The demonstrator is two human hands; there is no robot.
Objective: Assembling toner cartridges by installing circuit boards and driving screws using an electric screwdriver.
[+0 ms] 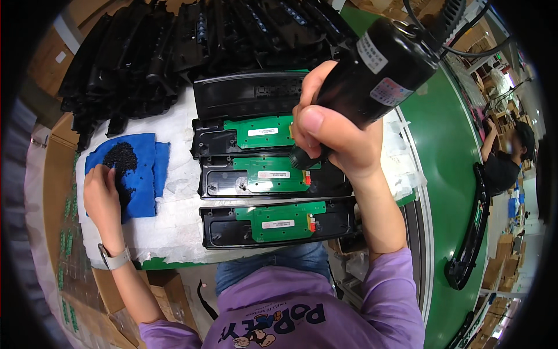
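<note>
A black electric screwdriver point(372, 72) is gripped in my right hand point(334, 128), its tip pointing down over the row of panels. Beneath it lie black plastic panels with green circuit boards: an upper board point(261, 132), a middle board point(267, 174) and the nearest board point(279, 223), each bearing a white label. My left hand point(102, 185) is at the edge of a pile of small black screws point(121, 158) on a blue cloth point(142, 195). Its fingers are drawn together at the pile; whatever is between them is hidden.
A heap of black plastic housings point(157, 46) covers the far side of the table. Beyond the boards rests a bare black panel point(247, 93). To the right runs a green conveyor point(415, 134) carrying a long black part point(471, 232). Another person point(505, 163) is at the far right.
</note>
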